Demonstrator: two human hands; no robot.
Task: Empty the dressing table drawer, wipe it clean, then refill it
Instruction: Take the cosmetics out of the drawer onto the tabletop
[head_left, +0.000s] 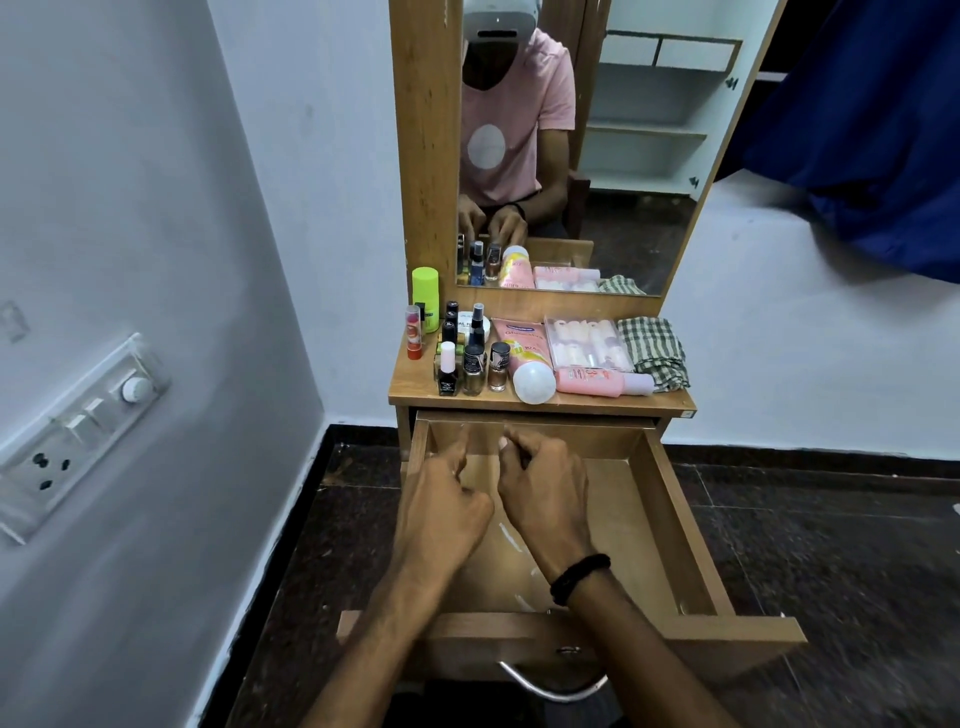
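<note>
The wooden drawer (670, 525) is pulled out, with no items showing inside. Its floor looks glossy with white streaks, perhaps a clear liner. My left hand (441, 509) and my right hand (545, 499) are side by side in the drawer's left half, fingers curled toward the back wall. Whether they pinch anything is unclear. On the table top (415, 387) stand nail polish bottles (470, 364), a green bottle (426, 299), a red tube (414, 332), a pink tube (524, 353), a pink bottle (597, 382), a clear box (587, 343) and a checked cloth (654, 351).
A mirror (623, 156) rises behind the table top. A white wall with a switch panel (78, 431) stands close on the left. Dark tiled floor (831, 545) lies to the right. A blue cloth (872, 130) hangs at the upper right. The drawer's metal handle (550, 686) is near me.
</note>
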